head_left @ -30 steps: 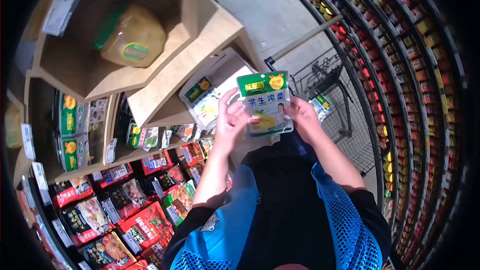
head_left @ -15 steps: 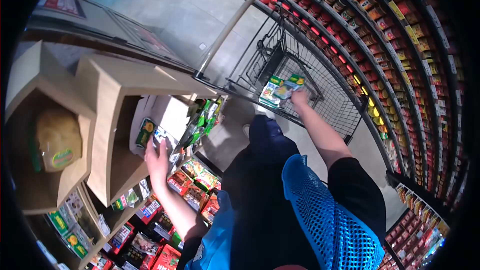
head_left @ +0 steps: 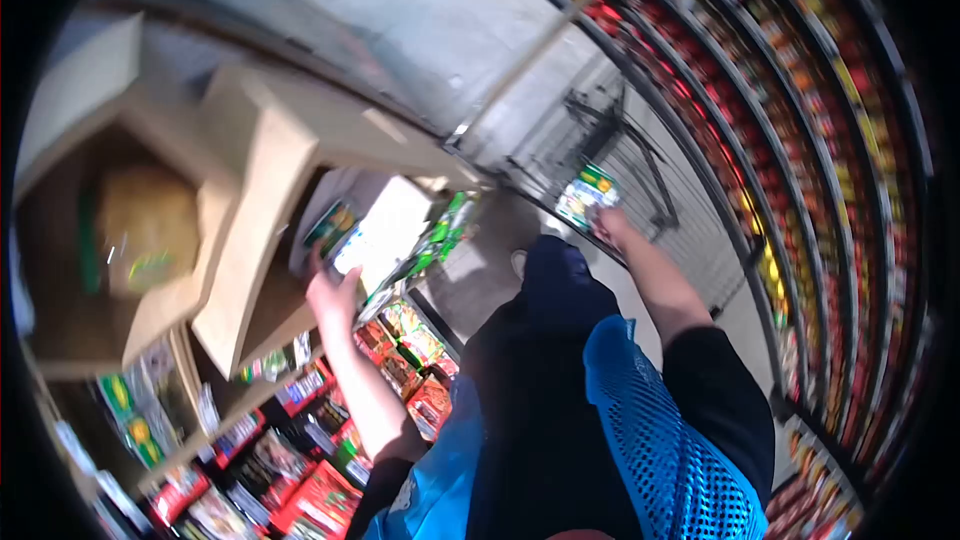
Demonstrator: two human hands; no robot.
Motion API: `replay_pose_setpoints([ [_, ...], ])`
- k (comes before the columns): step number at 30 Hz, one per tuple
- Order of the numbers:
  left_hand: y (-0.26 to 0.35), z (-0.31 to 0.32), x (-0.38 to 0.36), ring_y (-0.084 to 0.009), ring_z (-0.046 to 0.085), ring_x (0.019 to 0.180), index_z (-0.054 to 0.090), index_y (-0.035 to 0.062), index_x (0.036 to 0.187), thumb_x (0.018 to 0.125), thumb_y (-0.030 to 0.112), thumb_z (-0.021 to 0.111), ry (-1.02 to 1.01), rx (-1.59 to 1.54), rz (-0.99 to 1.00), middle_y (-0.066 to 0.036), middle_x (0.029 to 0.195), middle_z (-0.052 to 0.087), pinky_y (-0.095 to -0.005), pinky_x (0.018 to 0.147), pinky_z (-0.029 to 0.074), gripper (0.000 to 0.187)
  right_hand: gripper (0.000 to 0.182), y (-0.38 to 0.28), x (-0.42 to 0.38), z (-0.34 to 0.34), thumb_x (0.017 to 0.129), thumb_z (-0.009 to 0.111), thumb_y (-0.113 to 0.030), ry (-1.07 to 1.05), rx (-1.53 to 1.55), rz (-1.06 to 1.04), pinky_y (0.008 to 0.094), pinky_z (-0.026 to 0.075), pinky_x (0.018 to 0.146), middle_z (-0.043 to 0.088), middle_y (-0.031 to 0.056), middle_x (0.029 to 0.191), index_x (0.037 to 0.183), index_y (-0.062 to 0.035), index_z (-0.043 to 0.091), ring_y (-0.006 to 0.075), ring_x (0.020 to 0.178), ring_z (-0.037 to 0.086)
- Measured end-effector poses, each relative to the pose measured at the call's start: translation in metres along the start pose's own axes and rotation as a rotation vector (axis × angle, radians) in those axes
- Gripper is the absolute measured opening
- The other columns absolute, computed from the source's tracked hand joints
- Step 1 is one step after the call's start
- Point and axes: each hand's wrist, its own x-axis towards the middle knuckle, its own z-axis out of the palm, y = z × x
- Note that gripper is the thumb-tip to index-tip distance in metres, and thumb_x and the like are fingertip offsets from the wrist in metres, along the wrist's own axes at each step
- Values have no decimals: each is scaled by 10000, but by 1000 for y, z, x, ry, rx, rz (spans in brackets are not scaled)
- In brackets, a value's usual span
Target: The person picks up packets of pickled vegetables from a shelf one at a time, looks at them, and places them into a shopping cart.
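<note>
My right hand (head_left: 608, 226) is closed on a green-and-white packet (head_left: 588, 196) over the near end of a wire shopping cart (head_left: 660, 155). Blur hides whether more than one packet is in that grip. On the left, my left hand (head_left: 333, 298) reaches to a wooden shelf compartment (head_left: 262, 230), its thumb and fingers apart. Its fingertips are close to a dark green packet (head_left: 332, 226) and a bright white box (head_left: 392, 232) in the compartment. Whether they touch either one is not clear.
Green bags (head_left: 440, 240) hang beside the compartment. Red boxes (head_left: 320, 500) and other packs fill the display below. A large tan item (head_left: 150, 225) sits in the neighbouring compartment. Long curved shelves of jars (head_left: 800, 130) line the right side.
The view has shifted and blurred. My left hand has drawn back slightly from the dark green packet. The green-and-white packets at my right hand, fanned apart before, now look bunched together.
</note>
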Motion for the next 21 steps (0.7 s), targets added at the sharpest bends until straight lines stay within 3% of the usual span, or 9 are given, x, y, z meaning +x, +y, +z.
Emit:
replay_pose_setpoints([
  [2, -6, -3, 3, -228, 625, 941, 515, 24, 1292, 752, 19, 742, 19, -191, -121, -180, 1042, 644, -343, 843, 493, 586, 211, -10, -30, -9, 938, 486, -210, -165, -120, -62, 274, 390, 425, 568, 37, 650, 942, -30, 594, 116, 493, 491],
  [5, -6, -12, -4, -125, 602, 667, 553, 1, 1210, 854, 7, 647, 208, -453, -68, -113, 860, 654, -269, 570, 496, 368, 300, -12, -66, -12, 942, 520, -305, -40, -411, -275, 253, 434, 530, 628, 48, 752, 953, -29, 638, 104, 603, 560],
  [7, -16, -5, -10, -65, 511, 657, 546, 2, 1150, 873, 6, 628, 373, -775, 0, -16, 767, 579, -233, 562, 408, 289, 239, -2, -66, -20, 952, 574, -248, -66, -397, -444, 261, 458, 581, 634, 41, 776, 982, -22, 645, 108, 665, 576],
  [8, 3, -16, -24, -60, 511, 694, 524, -2, 1104, 897, 9, 601, 331, -991, -85, -8, 815, 564, -217, 588, 410, 221, 238, -4, -75, -19, 958, 574, -235, -18, -446, -553, 260, 461, 596, 640, 43, 786, 982, -8, 642, 106, 686, 583],
  [11, 7, -8, -42, -91, 534, 816, 428, 36, 1075, 943, -2, 515, 571, -1047, 150, -40, 941, 542, -246, 765, 449, 163, 219, -19, -107, -6, 962, 560, -177, 37, -498, -740, 268, 476, 676, 660, 65, 821, 991, 24, 642, 111, 751, 605],
  [13, 11, -6, -57, -91, 523, 872, 404, 68, 1123, 937, -17, 518, 464, -1245, 168, -43, 943, 543, -244, 796, 431, 234, 206, -42, -149, 18, 956, 567, -156, 43, -506, -880, 262, 478, 723, 670, 72, 844, 1012, 27, 643, 113, 787, 611],
  [16, 29, 2, -78, -128, 571, 932, 379, 88, 1179, 929, -20, 542, 271, -1371, 228, -111, 1044, 619, -255, 831, 432, 317, 215, -85, -224, 70, 968, 560, -156, -205, -317, -893, 249, 475, 756, 674, 60, 932, 1070, 18, 638, 102, 828, 602],
  [18, 45, 7, -86, -152, 592, 968, 337, 98, 1217, 936, -15, 535, 189, -1413, 214, -150, 1086, 633, -280, 853, 452, 361, 250, -116, -279, 100, 991, 514, -137, -490, -138, -724, 259, 491, 815, 672, 103, 1040, 1176, 15, 588, 134, 928, 635],
  [21, 62, 11, -93, -172, 606, 992, 309, 107, 1244, 967, 26, 505, 68, -1393, 178, -163, 1101, 635, -309, 883, 465, 348, 292, -140, -332, 130, 1005, 483, -167, -808, -65, -704, 263, 480, 848, 661, 93, 1085, 1211, 21, 569, 140, 973, 629],
])
